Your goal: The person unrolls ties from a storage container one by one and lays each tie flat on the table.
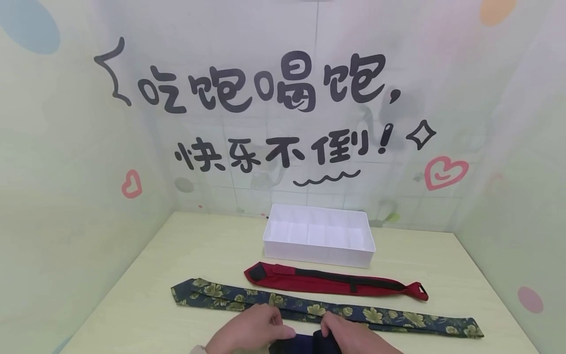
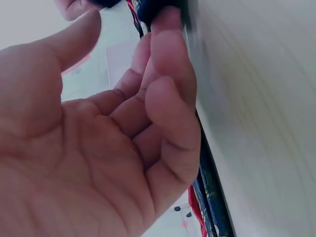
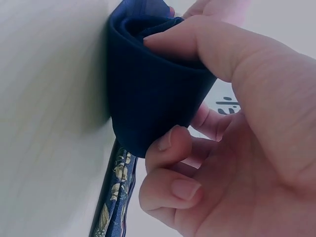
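A dark navy necktie (image 1: 301,342), partly rolled up, lies at the near edge of the head view between both hands. My right hand (image 1: 355,338) grips the rolled end; in the right wrist view its thumb reaches into the top of the roll (image 3: 153,94) while the fingers curl along its side. At the flat part, my left hand (image 1: 249,328) holds the cloth with thumb and fingertips, its other fingers curled loosely in the left wrist view. Just beyond the hands stretches a floral necktie (image 1: 316,309), navy with yellow-green flowers, folded lengthwise. The lower part of the navy necktie is cut off.
A red necktie (image 1: 283,282) with a black backing strip lies behind the floral one. Farther back stands a white divided box (image 1: 318,253) with several compartments. Printed curtains (image 1: 283,187) enclose the pale table (image 1: 177,246) at the back and sides.
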{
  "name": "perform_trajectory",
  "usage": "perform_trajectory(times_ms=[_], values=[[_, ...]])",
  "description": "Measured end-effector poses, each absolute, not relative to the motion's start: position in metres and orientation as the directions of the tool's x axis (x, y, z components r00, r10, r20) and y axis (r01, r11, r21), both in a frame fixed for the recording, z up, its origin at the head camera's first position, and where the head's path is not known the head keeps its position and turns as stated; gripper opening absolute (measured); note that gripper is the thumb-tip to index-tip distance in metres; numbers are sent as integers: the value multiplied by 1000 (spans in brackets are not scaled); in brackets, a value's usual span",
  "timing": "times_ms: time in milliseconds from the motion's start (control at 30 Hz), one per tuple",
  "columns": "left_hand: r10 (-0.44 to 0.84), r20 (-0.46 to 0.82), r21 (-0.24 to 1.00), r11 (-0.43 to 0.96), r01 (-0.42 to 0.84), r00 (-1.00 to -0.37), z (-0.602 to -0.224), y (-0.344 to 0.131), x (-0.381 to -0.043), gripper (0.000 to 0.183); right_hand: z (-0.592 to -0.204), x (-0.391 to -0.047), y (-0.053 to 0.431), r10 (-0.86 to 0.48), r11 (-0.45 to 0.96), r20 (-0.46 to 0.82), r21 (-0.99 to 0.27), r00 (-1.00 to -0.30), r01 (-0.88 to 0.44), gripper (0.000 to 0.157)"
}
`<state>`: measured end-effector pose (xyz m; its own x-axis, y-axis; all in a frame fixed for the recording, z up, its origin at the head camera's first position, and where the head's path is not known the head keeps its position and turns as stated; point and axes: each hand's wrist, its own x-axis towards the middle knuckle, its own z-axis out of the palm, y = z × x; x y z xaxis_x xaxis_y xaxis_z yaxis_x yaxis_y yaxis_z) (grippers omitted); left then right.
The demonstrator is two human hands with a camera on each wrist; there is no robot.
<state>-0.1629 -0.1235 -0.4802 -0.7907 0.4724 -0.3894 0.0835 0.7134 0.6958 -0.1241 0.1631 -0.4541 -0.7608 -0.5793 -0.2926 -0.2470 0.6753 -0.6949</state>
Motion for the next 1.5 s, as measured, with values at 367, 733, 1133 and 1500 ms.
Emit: perform_trajectory(times_ms=[367,733,1133,1500], values=[[420,-473,708,704,-50,-775,-465,-113,-152,19,-459,-128,163,-623,660,-263,-683,-737,-314,56],[419,-487,710,701,-67,-767,-455,-112,-150,15,-458,-129,171,-635,670,-254,-651,-730,-357,64],[450,-472,720,692,-38,-758,-453,-115,-150,15,-456,-131,185,-687,621,-212,-668,-695,-410,55],[456,-491,728,683,-62,-742,-456,-115,-152,14,-520,-153,212,-775,525,-96,-647,-624,-553,35]])
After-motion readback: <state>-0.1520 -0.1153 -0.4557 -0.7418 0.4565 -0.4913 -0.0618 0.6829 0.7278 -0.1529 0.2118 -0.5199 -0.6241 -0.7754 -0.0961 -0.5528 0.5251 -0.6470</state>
